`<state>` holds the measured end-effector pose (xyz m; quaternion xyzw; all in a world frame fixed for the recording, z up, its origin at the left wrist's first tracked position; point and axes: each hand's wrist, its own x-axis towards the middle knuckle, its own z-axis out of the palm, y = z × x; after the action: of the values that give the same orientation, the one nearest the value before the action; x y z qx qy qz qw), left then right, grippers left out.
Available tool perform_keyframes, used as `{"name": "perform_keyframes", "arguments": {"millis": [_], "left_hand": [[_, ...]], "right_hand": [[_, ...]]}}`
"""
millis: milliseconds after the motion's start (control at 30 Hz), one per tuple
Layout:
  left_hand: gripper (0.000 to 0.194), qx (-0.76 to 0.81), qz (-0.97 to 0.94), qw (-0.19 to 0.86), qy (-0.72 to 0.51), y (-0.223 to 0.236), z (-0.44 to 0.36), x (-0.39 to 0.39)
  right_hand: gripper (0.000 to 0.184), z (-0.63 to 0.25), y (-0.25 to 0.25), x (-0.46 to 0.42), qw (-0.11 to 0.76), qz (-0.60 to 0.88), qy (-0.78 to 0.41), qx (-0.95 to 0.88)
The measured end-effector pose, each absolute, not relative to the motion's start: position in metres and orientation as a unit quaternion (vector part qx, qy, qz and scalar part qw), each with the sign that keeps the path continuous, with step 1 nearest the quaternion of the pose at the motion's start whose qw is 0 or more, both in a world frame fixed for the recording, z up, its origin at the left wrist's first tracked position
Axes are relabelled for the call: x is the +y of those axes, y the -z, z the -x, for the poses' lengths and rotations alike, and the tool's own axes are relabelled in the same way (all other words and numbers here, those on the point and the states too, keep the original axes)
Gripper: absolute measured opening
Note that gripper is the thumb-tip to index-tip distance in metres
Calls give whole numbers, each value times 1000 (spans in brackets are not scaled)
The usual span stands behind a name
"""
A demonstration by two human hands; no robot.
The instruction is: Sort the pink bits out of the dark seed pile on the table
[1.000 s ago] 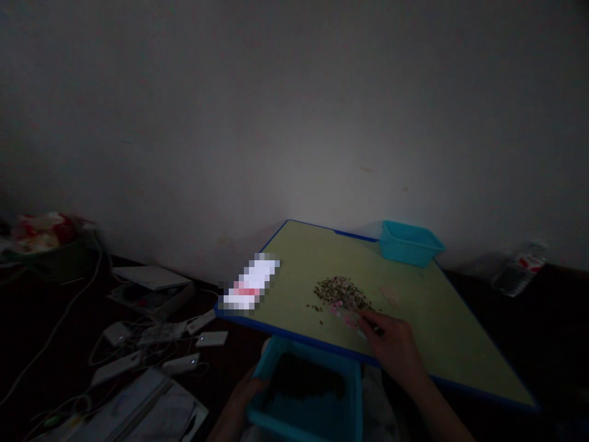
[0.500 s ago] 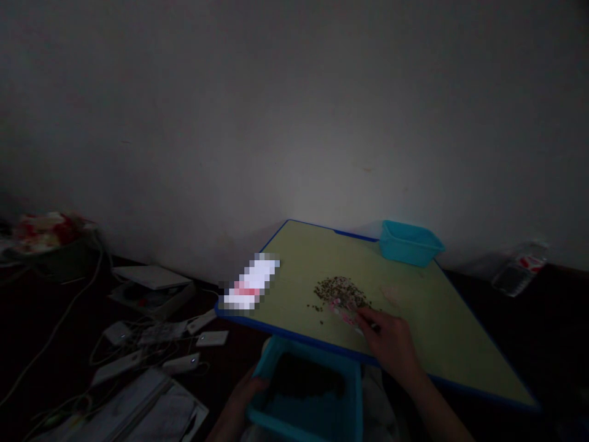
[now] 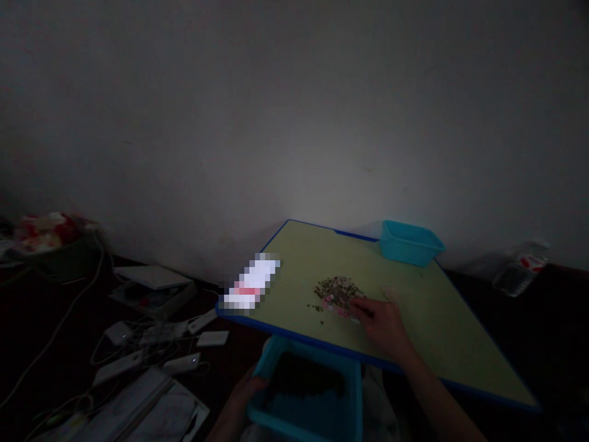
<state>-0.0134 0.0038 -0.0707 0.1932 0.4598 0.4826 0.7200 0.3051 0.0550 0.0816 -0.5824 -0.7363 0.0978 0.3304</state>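
My right hand (image 3: 386, 325) pinches a thin pink, white and clear piece (image 3: 339, 309), perhaps plastic, low over the table. Its far edge is at a scattered pile of small dark brown grains (image 3: 327, 286), partly covering them. The pale yellow table (image 3: 299, 248) has a blue edge. Below its front edge, my left hand (image 3: 243, 396) grips the left side of a blue plastic basket (image 3: 356, 399). A dark mass (image 3: 306, 374), too dim to tell apart, lies in the basket.
Another blue basket (image 3: 409, 248) stands at the table's back right corner by the wall. A bright, pixelated rectangle (image 3: 251, 285) lies at the left edge. On the floor are power strips and cables (image 3: 181, 363), papers (image 3: 138, 405) and, at right, a clear bottle (image 3: 519, 270).
My right hand has moved slightly forward and left, taking the pink piece further over the grains. My left hand and the basket have stayed where they were.
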Motion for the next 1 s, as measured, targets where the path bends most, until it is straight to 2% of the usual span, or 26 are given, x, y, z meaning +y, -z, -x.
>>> {"name": "perform_keyframes", "arguments": {"millis": [300, 900, 1000], "left_hand": [[26, 495, -222, 696, -470, 71, 15, 3], [7, 476, -230, 701, -479, 71, 13, 2], [21, 476, -230, 709, -467, 77, 18, 6]], "right_hand": [[25, -310, -87, 62, 319, 570, -118, -748], [27, -308, -82, 54, 322, 555, -137, -755], [28, -304, -83, 49, 316, 553, -137, -759]]}}
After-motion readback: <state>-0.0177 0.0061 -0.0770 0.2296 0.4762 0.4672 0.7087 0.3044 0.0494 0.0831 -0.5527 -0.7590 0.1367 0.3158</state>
